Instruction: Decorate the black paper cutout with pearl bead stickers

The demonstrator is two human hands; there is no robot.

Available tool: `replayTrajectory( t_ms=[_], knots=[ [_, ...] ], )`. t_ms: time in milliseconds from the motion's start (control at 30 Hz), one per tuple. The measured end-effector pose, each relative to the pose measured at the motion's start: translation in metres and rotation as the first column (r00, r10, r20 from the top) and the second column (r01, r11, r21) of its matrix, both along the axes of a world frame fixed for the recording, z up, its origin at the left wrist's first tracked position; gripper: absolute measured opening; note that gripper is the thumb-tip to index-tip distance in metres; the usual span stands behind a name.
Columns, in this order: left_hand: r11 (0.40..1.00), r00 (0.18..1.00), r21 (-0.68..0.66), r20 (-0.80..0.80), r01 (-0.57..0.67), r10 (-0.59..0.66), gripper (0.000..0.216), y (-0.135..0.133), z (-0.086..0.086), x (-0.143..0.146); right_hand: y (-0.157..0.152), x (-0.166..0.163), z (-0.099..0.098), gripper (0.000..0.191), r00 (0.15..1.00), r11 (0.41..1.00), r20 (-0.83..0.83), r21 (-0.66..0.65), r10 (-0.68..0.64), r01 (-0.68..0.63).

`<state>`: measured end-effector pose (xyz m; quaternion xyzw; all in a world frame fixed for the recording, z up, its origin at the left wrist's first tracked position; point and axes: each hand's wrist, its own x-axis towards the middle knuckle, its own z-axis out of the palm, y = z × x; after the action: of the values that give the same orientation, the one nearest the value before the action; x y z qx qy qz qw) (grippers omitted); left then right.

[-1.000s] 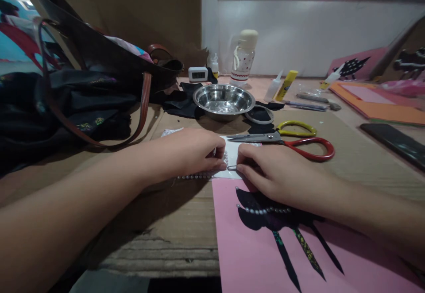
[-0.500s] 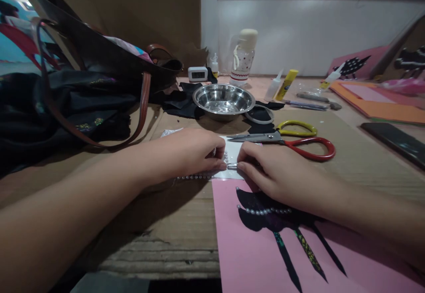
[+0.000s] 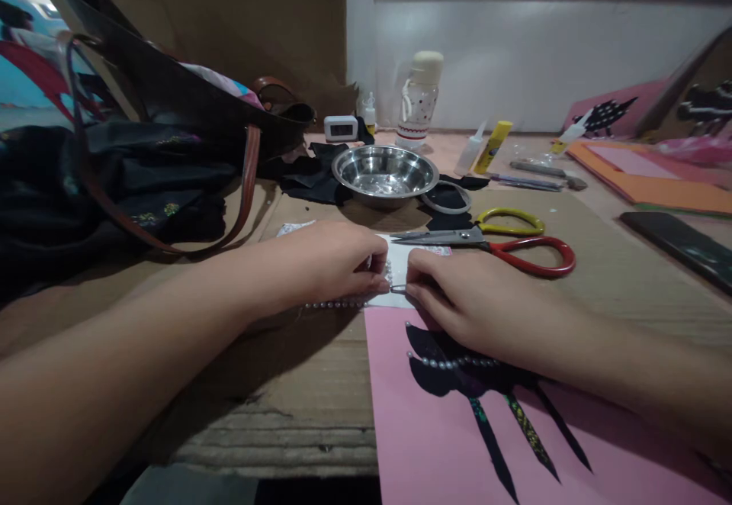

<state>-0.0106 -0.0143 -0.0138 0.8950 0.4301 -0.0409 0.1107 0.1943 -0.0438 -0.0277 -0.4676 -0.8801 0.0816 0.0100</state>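
My left hand is closed in a pinch over a white sheet, on a strand of pearl beads. Part of the strand shows beside its fingers, and more beads trail under the wrist. In my right hand, fingers pressed together, are small metal tweezers, their tips meeting the left fingertips. Below lies pink paper bearing a black cut-out shape with a row of pearls and several pointed strips, some glittery. My right forearm hides part of it.
Scissors with one red and one yellow handle lie just beyond my right hand. Behind them stand a steel bowl, a bottle and a yellow glue tube. A dark bag fills the left; a phone lies right.
My right hand has shifted very slightly left, with the tweezers closing up at the left fingertips. The pink paper and scissors have slid a touch left. My left hand stays in place.
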Motion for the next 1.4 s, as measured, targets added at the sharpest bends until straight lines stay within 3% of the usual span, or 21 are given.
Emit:
replayTrajectory(
  t_ms=[333, 533, 867, 1400],
  knots=[
    [1.0, 1.0, 0.001, -0.003, -0.004, 0.004, 0.023, 0.0, -0.001, 0.001, -0.001, -0.001, -0.005, 0.014, 0.998, 0.998, -0.028, 0.0, -0.056, 0.056],
    [1.0, 1.0, 0.011, -0.017, -0.016, 0.016, 0.022, -0.002, 0.002, 0.001, 0.0, 0.004, -0.002, 0.013, 0.996, 1.0, -0.089, -0.026, -0.004, 0.002],
    [0.999, 0.999, 0.04, -0.004, -0.035, 0.035, 0.022, -0.003, 0.0, 0.002, 0.0, 0.001, 0.0, 0.013, 1.0, 1.0, -0.019, -0.014, 0.007, -0.007],
    [0.982, 0.983, 0.059, -0.022, -0.181, 0.182, 0.021, -0.012, 0.001, 0.011, 0.001, 0.002, 0.001, 0.013, 0.999, 1.0, -0.034, -0.014, 0.016, -0.017]
  ],
)
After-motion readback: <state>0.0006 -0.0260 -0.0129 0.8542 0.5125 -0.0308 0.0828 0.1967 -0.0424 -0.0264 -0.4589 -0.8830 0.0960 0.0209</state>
